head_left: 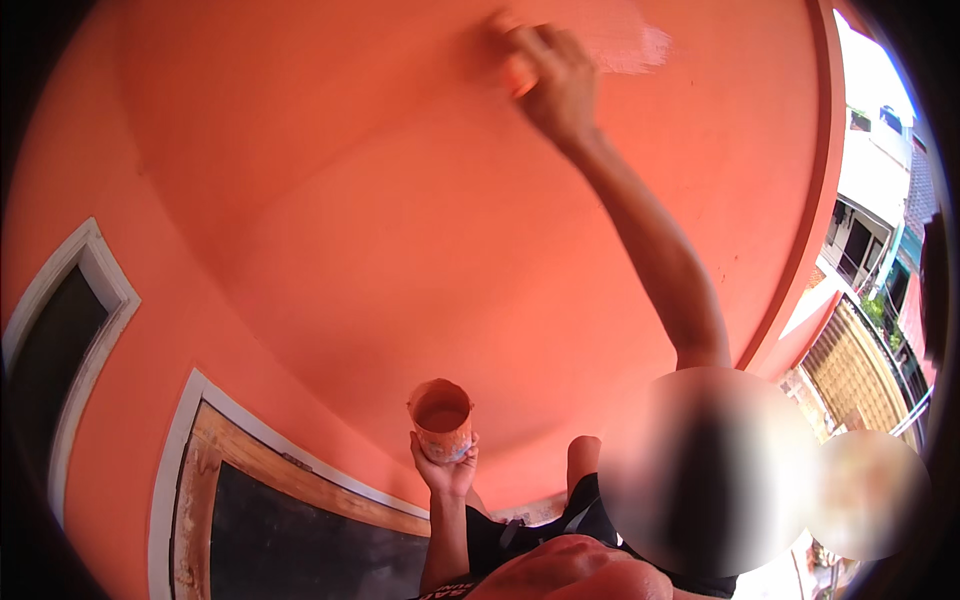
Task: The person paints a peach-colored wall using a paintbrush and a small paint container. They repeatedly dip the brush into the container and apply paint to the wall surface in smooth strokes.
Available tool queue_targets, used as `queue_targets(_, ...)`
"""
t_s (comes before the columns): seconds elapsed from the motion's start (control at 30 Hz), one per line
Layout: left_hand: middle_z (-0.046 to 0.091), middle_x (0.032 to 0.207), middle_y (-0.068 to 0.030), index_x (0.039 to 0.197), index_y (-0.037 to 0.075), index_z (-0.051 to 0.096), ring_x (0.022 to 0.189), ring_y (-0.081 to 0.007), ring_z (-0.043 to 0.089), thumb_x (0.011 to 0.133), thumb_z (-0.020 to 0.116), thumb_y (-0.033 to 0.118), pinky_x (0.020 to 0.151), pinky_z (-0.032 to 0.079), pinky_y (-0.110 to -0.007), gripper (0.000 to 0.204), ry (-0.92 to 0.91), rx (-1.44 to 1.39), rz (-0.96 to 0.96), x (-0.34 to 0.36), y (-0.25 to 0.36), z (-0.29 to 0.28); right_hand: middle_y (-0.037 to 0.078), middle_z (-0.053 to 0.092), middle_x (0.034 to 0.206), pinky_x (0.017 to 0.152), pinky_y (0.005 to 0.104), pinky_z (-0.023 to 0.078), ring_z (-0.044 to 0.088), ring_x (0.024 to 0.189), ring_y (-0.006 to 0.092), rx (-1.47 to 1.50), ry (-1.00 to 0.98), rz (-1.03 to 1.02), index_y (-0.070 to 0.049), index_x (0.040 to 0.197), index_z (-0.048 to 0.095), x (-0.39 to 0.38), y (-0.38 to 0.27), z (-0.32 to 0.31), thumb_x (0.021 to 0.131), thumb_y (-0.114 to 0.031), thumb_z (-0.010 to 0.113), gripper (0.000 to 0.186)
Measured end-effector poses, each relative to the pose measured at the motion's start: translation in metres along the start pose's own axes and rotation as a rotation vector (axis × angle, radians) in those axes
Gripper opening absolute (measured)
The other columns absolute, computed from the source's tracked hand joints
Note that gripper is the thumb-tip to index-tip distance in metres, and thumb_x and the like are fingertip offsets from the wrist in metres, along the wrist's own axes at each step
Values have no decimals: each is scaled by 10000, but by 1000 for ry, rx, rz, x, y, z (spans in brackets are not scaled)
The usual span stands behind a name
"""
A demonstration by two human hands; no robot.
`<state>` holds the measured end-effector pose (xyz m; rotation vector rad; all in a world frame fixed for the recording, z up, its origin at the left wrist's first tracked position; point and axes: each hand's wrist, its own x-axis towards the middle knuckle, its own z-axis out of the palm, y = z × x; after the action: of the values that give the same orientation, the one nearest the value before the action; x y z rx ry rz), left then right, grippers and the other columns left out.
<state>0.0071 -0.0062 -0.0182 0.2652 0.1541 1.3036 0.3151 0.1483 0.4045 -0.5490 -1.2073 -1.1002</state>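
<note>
My right hand (560, 85) is raised high against the orange wall (420, 220), with its fingers closed round a paintbrush (519, 75). Only parts of the brush show past the fingers, stained orange and slightly smeared by motion. Just to the right of that hand, a paler pink patch of paint (632, 45) with a ragged edge lies on the wall. Lower down, my left hand (446, 474) grips a paint can (443, 442) from below and around its side. The can is upright, its outside smeared with paint, and orange-brown paint shows inside.
A wooden-framed door or window (300, 480) with dark panes stands at lower left. Another dark opening with a pale frame (95, 300) is at far left. The wall's raised edge (820, 150) runs down the right side, with a woven panel (860, 360) and buildings beyond.
</note>
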Motion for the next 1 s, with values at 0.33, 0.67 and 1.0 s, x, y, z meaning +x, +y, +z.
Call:
queue_targets(0.33, 629, 1255, -136, 1412, 110, 521, 931, -343, 633, 941, 539, 654, 618, 502, -337, 720, -6, 58, -92, 5, -11, -1, 75, 715, 986, 772, 290, 545, 678, 878, 133, 599, 204, 540, 5, 1077, 653, -32, 72, -21, 916, -65, 773, 212)
queue_targets(0.67, 626, 1229, -127, 1387, 117, 542, 967, -370, 620, 943, 582, 598, 619, 521, -321, 656, -21, 11, -52, 6, -2, -7, 81, 781, 968, 757, 422, 568, 748, 895, 294, -448, 278, 831, -100, 1006, 735, -47, 185, -137, 866, -480, 743, 405)
queue_targets(1.0, 602, 1209, -190, 1433, 12, 457, 961, -356, 616, 941, 580, 595, 619, 515, -323, 772, -61, 31, -162, 21, -38, 16, 66, 697, 902, 660, 359, 535, 677, 789, 257, 450, -210, 139, -107, 1030, 709, -48, 7, -28, 868, -35, 701, 178)
